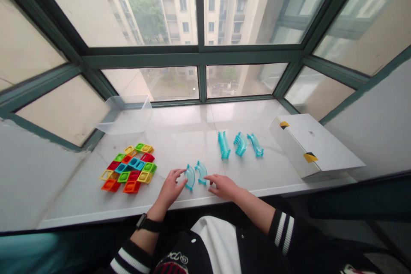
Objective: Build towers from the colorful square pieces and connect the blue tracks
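Observation:
Two curved, see-through blue track pieces lie side by side near the front edge of the windowsill. My left hand [171,186] is at the left curved piece [190,177], its thumb and fingers apart along the inner side. My right hand [222,186] reaches in from the other side, its index finger stretched to the edge of the right curved piece [202,172]. Neither hand is wrapped around a piece. Farther back stand a straight blue track stack [224,145], a curved stack [240,144] and another blue track piece [255,145].
Several coloured plastic blocks [133,175] are grouped at the left. Behind them stands a clear plastic bin [128,126]. A white box [321,141] with yellow-black corner tabs is on the right. Window frames [202,58] bound the marble-look sill [180,126] at the back.

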Demonstrator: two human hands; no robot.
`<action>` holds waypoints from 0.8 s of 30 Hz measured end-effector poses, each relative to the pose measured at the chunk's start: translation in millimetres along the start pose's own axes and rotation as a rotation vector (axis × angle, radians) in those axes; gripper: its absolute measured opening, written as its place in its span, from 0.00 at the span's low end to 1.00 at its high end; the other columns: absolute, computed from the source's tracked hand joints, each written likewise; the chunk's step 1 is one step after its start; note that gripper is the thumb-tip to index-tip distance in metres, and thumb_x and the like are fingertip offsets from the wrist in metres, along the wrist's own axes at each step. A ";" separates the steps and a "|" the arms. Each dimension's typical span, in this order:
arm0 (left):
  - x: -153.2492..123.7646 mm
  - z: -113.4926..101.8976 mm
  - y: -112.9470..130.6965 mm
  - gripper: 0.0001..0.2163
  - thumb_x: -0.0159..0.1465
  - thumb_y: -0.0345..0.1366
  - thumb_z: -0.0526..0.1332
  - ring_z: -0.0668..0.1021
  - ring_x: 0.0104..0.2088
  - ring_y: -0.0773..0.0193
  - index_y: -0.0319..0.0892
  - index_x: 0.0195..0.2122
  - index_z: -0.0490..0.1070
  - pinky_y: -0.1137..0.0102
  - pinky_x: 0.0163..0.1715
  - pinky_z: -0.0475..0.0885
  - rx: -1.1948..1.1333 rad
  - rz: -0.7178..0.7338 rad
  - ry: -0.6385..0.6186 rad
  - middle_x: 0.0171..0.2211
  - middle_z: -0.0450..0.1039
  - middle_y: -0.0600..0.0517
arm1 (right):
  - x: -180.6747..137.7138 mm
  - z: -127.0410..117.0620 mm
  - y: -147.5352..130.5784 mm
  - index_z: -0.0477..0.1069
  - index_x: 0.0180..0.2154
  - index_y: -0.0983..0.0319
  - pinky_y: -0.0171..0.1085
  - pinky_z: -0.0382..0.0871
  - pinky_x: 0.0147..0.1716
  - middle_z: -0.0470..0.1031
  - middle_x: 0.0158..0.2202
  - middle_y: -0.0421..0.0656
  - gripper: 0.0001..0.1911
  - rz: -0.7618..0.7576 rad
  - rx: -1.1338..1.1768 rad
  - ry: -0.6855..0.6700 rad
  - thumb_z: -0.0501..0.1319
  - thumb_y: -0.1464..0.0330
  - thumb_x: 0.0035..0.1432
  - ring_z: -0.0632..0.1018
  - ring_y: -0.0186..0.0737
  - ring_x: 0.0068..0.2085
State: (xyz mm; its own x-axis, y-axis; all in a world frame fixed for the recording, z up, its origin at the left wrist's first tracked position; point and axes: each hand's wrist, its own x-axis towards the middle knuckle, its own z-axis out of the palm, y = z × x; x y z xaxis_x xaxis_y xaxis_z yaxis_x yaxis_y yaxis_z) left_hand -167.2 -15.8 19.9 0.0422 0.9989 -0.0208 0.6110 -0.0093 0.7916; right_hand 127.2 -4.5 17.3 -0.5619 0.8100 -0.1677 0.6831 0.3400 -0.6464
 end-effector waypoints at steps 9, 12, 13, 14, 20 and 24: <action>-24.3 40.0 -13.2 0.19 0.61 0.37 0.66 0.78 0.57 0.48 0.48 0.54 0.80 0.50 0.63 0.73 0.087 0.029 -0.041 0.54 0.76 0.43 | -0.6 6.0 -10.5 0.79 0.50 0.56 0.36 0.71 0.46 0.81 0.48 0.44 0.15 0.069 -0.113 -0.002 0.70 0.69 0.61 0.82 0.42 0.44; -21.7 46.4 -12.3 0.18 0.64 0.37 0.64 0.78 0.57 0.47 0.49 0.55 0.79 0.50 0.63 0.72 0.119 0.040 -0.011 0.54 0.77 0.43 | -18.2 0.2 -2.1 0.79 0.45 0.57 0.35 0.71 0.43 0.80 0.43 0.42 0.09 0.066 -0.019 0.125 0.68 0.70 0.62 0.81 0.39 0.40; -20.5 48.0 -11.3 0.18 0.64 0.37 0.64 0.78 0.57 0.47 0.49 0.56 0.79 0.50 0.63 0.72 0.127 0.047 -0.010 0.55 0.77 0.43 | -25.0 -3.2 0.4 0.79 0.43 0.57 0.34 0.72 0.42 0.80 0.41 0.41 0.07 0.058 0.022 0.175 0.68 0.70 0.62 0.80 0.38 0.39; -19.1 49.5 -10.1 0.18 0.65 0.37 0.63 0.78 0.57 0.47 0.49 0.56 0.78 0.50 0.63 0.71 0.135 0.056 -0.010 0.56 0.77 0.44 | -31.9 -7.4 2.6 0.79 0.41 0.58 0.34 0.72 0.41 0.80 0.39 0.41 0.05 0.050 0.065 0.221 0.67 0.70 0.62 0.80 0.37 0.37; -10.0 60.0 3.1 0.18 0.66 0.35 0.63 0.77 0.57 0.47 0.48 0.57 0.77 0.49 0.63 0.70 0.156 0.116 -0.032 0.60 0.74 0.43 | -60.3 -37.1 9.8 0.78 0.40 0.57 0.36 0.76 0.39 0.80 0.37 0.41 0.04 0.060 0.264 0.409 0.64 0.65 0.64 0.80 0.39 0.34; -5.8 59.7 21.8 0.18 0.66 0.41 0.66 0.77 0.57 0.47 0.48 0.56 0.77 0.49 0.62 0.73 0.080 0.130 0.055 0.64 0.69 0.41 | -64.4 -48.9 11.5 0.77 0.40 0.57 0.39 0.78 0.39 0.81 0.37 0.43 0.08 0.064 0.303 0.521 0.64 0.60 0.65 0.80 0.40 0.35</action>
State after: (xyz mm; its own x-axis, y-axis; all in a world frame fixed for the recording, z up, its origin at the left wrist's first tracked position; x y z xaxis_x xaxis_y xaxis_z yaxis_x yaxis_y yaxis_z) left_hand -107.0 -24.5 0.8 0.0824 0.9901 0.1137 0.6645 -0.1396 0.7342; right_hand 194.1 -29.3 57.0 -0.1700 0.9776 0.1238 0.5019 0.1940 -0.8429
